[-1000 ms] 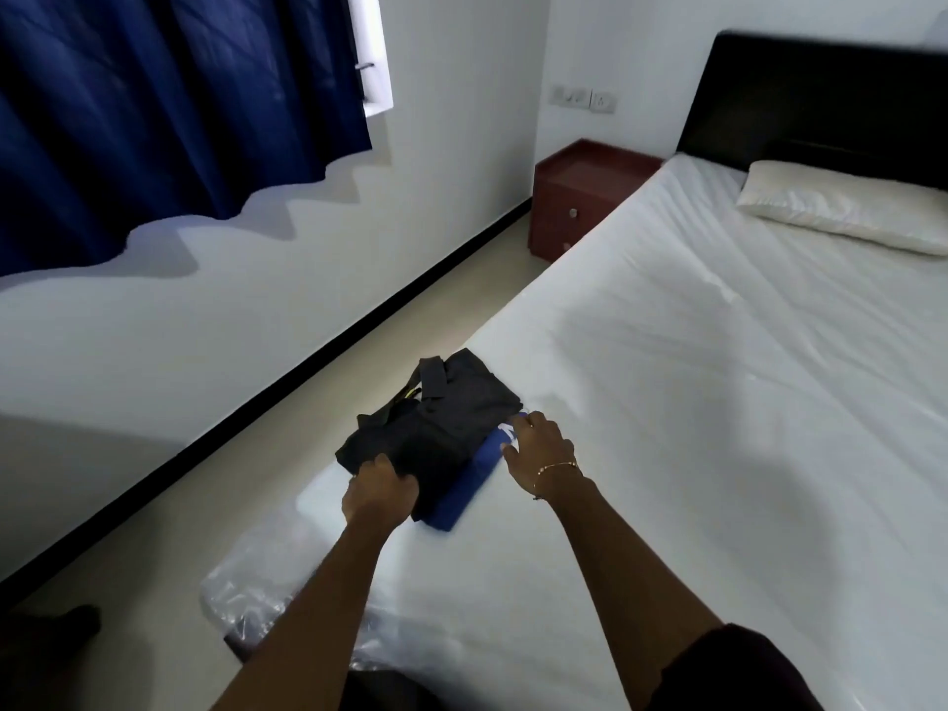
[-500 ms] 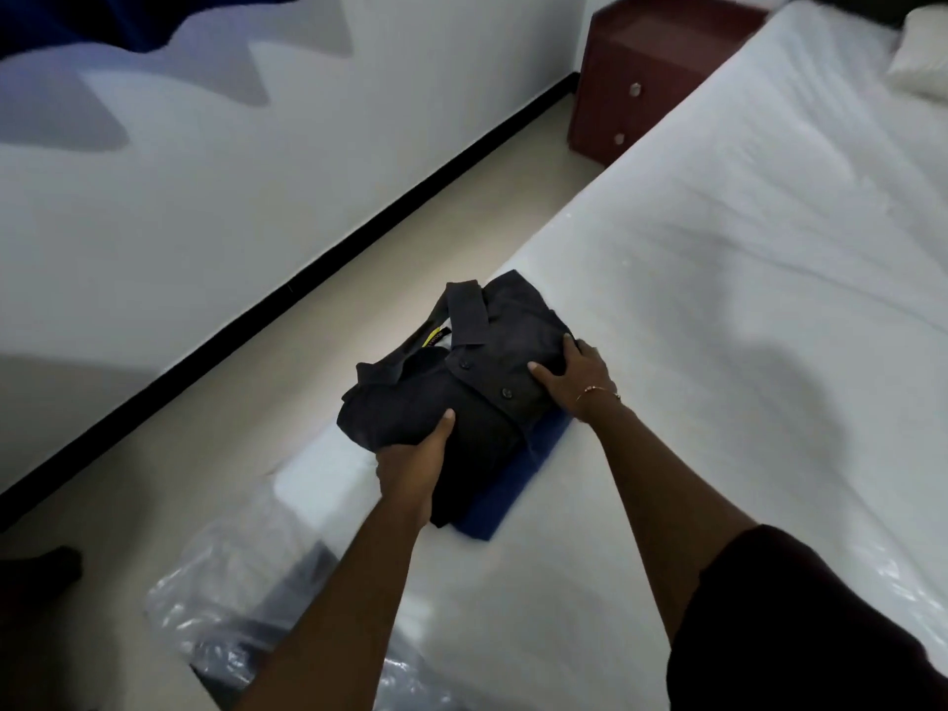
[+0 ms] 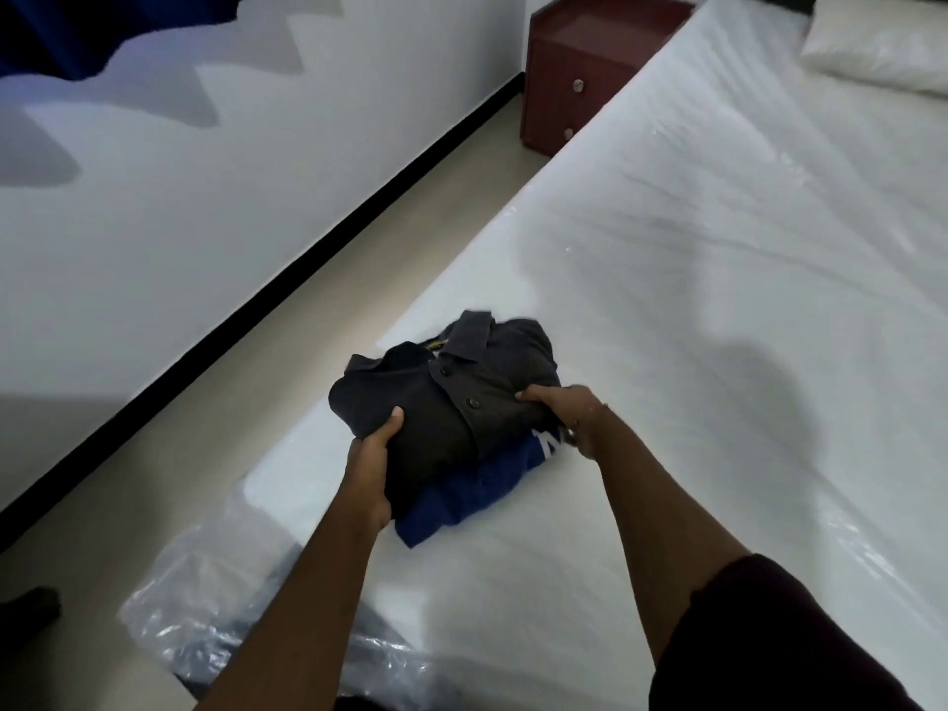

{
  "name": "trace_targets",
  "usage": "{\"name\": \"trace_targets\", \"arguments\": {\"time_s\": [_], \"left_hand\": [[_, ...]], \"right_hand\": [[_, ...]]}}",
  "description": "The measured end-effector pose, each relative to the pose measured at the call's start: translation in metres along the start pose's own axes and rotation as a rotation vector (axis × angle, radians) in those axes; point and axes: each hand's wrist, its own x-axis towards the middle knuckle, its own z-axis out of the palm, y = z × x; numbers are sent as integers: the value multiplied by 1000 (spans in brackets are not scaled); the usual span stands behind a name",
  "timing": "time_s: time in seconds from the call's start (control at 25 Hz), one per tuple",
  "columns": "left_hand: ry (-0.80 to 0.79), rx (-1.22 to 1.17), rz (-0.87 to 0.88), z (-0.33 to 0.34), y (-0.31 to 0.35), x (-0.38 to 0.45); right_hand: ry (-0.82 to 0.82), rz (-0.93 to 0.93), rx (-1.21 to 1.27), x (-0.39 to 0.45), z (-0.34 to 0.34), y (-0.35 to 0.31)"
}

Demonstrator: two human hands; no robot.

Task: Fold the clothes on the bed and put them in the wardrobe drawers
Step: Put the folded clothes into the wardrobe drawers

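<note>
A folded dark grey collared shirt (image 3: 461, 397) lies on top of a folded blue garment (image 3: 461, 497) near the corner of the white bed (image 3: 718, 300). My left hand (image 3: 372, 469) grips the stack's near left edge, thumb on top of the grey shirt. My right hand (image 3: 569, 413) grips the right edge, thumb on the shirt and fingers tucked under toward the blue garment. The blue garment shows white lettering beside my right wrist. No wardrobe is in view.
Clear plastic wrap (image 3: 215, 608) bunches at the bed's near corner. A dark red bedside cabinet (image 3: 574, 79) stands at the far end of the beige floor strip (image 3: 256, 413) between bed and wall. A pillow (image 3: 877, 48) lies at the head. Blue curtain (image 3: 51, 33) hangs top left.
Both hands have closed round the sides of the stack, the right shifting from flat on top to gripping the edge. The view has tilted down and moved closer.
</note>
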Motion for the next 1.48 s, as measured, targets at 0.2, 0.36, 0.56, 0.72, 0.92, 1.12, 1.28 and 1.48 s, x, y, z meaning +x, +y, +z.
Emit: {"name": "trace_targets", "arguments": {"time_s": [0.2, 0.36, 0.56, 0.72, 0.92, 1.12, 1.28, 1.48], "left_hand": [[-203, 134, 56, 40, -9, -60], [-433, 279, 97, 100, -25, -118], [-642, 500, 45, 195, -100, -194], [-774, 649, -9, 267, -196, -260], [-929, 784, -108, 348, -365, -353], [-973, 892, -265, 400, -533, -445], [-1065, 1004, -335, 444, -614, -489], [-1177, 1159, -337, 499, -689, -512]], "right_hand": [[3, 63, 362, -78, -64, 39], [99, 23, 584, -150, -132, 80], [204, -59, 807, -241, -244, 160], [265, -101, 1006, -310, -332, 250], [459, -7, 1088, -397, -448, 397], [646, 66, 1199, -491, -546, 530], [803, 105, 1304, -528, -586, 595], [911, 138, 1464, -539, -621, 651]]}}
